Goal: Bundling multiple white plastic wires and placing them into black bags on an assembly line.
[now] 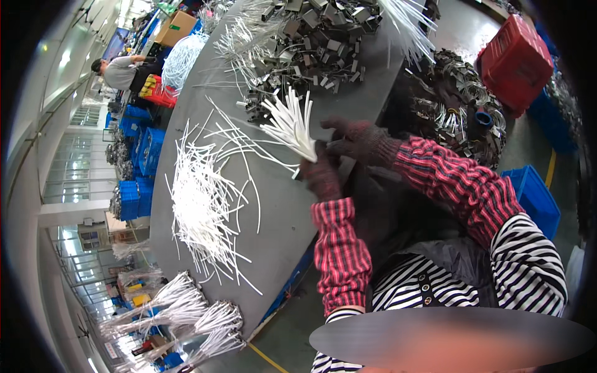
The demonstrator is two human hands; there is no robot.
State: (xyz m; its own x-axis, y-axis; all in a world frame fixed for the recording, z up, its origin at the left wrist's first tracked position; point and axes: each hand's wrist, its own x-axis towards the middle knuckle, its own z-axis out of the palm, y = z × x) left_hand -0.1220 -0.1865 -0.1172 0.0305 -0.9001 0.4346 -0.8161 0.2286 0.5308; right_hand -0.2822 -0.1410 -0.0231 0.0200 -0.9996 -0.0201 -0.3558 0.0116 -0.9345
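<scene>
A: Here we are at the table [283,248]! The gloved left hand [323,177] is closed around the base of a white bundle [290,127], strands fanning out towards 11 o'clock.

B: And the right hand [362,140]?

A: Right up close, at 4 o'clock from the bundle, fingers bent. Whether it grips anything, I can't tell from here.

B: Keep the clock on that bundle. What's around it?

A: A big heap of loose white strands [205,208] between 7 and 8, lying on the table, a few stragglers reaching up towards the bundle. At 12 to 1, a pile of dark angular pieces [326,43].

B: Further out?

A: A red crate [516,65] between 2 and 3, a blue crate [535,202] near 4, and 1 co-worker [121,73] in a grey top, well off between 9 and 10.
</scene>
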